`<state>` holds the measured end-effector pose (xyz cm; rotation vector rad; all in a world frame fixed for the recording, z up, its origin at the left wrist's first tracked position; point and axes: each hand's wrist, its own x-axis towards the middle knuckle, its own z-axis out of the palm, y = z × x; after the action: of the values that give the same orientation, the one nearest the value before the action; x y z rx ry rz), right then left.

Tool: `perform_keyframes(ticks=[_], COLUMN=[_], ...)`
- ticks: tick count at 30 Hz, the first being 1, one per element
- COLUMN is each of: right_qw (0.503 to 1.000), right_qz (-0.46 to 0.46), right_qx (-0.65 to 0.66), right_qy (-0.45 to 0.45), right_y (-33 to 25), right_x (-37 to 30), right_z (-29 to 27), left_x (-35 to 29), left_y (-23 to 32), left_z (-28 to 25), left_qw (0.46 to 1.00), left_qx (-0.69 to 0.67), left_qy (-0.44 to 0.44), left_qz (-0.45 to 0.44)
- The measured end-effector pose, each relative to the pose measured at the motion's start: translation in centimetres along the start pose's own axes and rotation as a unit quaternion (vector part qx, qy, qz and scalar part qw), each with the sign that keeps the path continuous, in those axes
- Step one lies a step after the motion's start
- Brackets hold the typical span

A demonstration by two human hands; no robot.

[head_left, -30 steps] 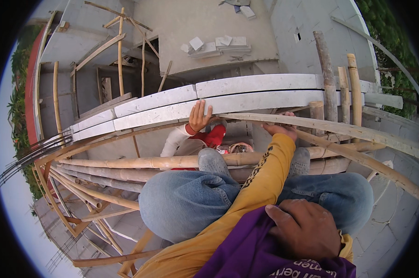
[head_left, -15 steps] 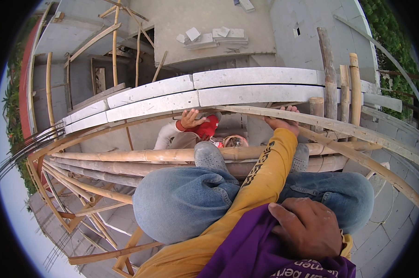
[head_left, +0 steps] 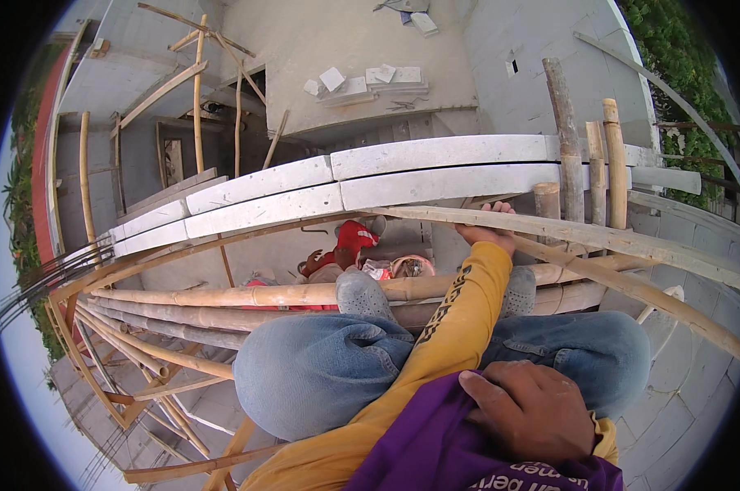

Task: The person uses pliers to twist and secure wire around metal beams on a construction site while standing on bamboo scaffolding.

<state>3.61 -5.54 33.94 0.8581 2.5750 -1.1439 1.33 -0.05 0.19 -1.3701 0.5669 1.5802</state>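
Note:
My left hand (head_left: pixel 489 226), at the end of a yellow sleeve, grips a long, narrow wooden board (head_left: pixel 607 235). Its fingers curl over the far edge and its palm is on the near side. The board runs from the middle toward the far right, beside a row of white blocks (head_left: pixel 423 188). My right hand (head_left: pixel 542 409) rests close to my body above my right leg, in front of a purple cloth (head_left: pixel 419 442). Its fingers are bent, and the palm side is hidden. I squat with my feet in grey perforated shoes (head_left: pixel 363 295) on bamboo poles (head_left: pixel 304 293).
Below the poles, a co-worker in red (head_left: pixel 358 237) bends beside a round container (head_left: pixel 412 266). Upright posts (head_left: pixel 614 164) stand against the blocks at the right. Thin metal rods (head_left: pixel 51 266) jut out at the left. White slabs (head_left: pixel 370 86) lie on the floor beyond.
The co-worker's raised hand has dropped from near the blocks, and the co-worker is lower. My left hand stays on the board; my right hand is nearly unmoved. The view has shifted slightly.

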Motion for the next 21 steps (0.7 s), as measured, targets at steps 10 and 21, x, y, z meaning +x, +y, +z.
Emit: perform_keyframes(ticks=[10, 21], right_qw=[0.990, 0.612], right_qz=[-0.021, -0.403], right_qx=[-0.100, 0.126], right_qy=[0.101, 0.668], right_y=[1.5, -0.6], right_x=[-1.4, -1.4], right_z=[-10.2, -25.1], left_x=[1.0, 1.7], left_y=[-2.2, -3.8], left_z=[-2.7, -4.1], left_qw=[0.991, 0.815], left_qx=[0.117, 0.578], left_qy=[0.067, 0.031], left_qz=[-0.018, -0.029])
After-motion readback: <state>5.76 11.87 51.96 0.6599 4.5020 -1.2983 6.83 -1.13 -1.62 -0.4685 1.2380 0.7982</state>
